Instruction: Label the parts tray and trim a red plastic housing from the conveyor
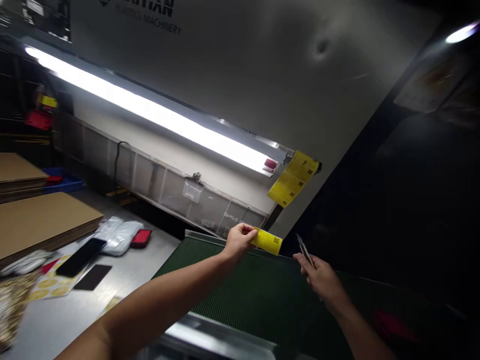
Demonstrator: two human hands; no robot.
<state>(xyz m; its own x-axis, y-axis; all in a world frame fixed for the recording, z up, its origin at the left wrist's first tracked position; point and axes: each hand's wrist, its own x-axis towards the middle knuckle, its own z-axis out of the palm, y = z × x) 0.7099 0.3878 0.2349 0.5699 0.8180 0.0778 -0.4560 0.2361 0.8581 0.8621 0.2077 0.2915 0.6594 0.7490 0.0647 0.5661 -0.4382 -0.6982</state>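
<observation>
Between the thumb and fingers of my left hand (240,241) is a yellow label (268,241) printed with a dark square code. My right hand (321,280) is closed around a utility knife (305,251), its blade out and pointing up. The knife and the label are apart, both above the green ribbed conveyor belt (221,295). Farther up, a strip of yellow labels (294,179) with similar codes hangs from the right end of the lamp.
A long lit tube lamp (157,112) runs under the grey machine panel (243,60). At left, a metal table (123,275) bears cardboard stacks (45,222), a black phone (81,257), plastic-wrapped packs (122,236), a red item (141,238) and a sticker sheet (52,282).
</observation>
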